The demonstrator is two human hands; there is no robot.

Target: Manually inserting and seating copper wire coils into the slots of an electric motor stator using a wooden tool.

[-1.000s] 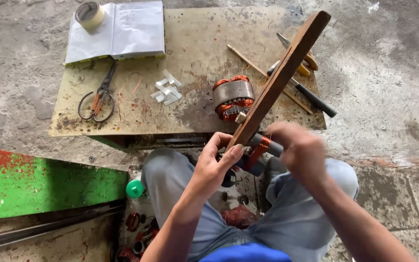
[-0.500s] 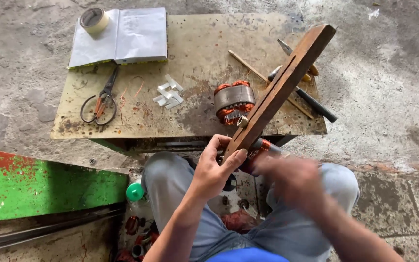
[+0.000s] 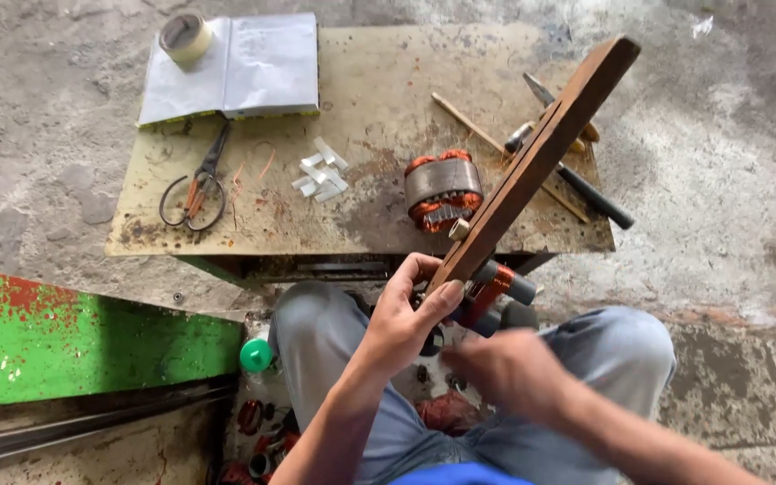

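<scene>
While my left hand (image 3: 403, 316) grips the near end of the long wooden bar (image 3: 536, 162), which slants far-right over the table (image 3: 370, 99), my blurred right hand (image 3: 507, 370) hovers nearby, grip unclear.

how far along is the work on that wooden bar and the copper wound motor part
Already done, by the look of it: the wound motor part sits on the table with copper coils in place, cut white strips and scissors beside it. In hand: the left hand grips the wooden bar above a red and grey piece; the right hand is blurred, near it. What remains cannot be told.
</scene>
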